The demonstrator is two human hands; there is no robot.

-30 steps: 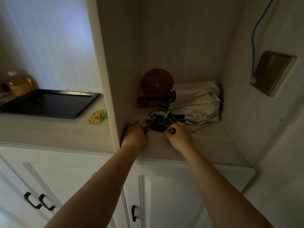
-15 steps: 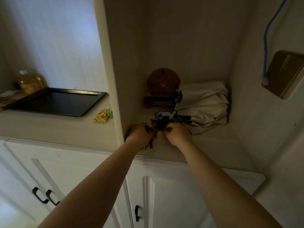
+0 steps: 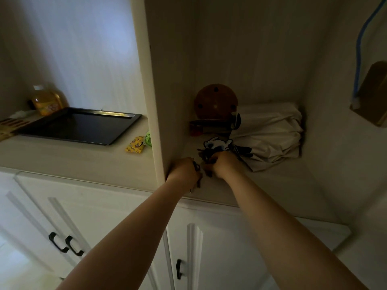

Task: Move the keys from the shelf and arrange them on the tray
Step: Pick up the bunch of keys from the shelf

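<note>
step in hand looks like the pickup: both hands are in the shelf (image 3: 272, 185) nook, gathering the keys (image 3: 206, 156). the dark bunch w/ a white rabbit fob (image 3: 216, 143) lies near the front edge, just in front of a folded white cloth (image 3: 270, 132). left hand (image 3: 184, 170) is curled closed on part of the bunch; a key or two dangles below the fist. right hand (image 3: 225, 166) is knuckles-up, fingers tucked into the rest of the bunch, probably pinching it, but can't tell for sure, it's dim. both forearms reach up & fwd, nearly parallel, wrists close together. next move prob needs a clean lift w/o snagging the cloth, then a carry left past the divider panel (image 3: 150, 91) to the black tray (image 3: 117, 116) on the counter, nothing on it yet.
</note>
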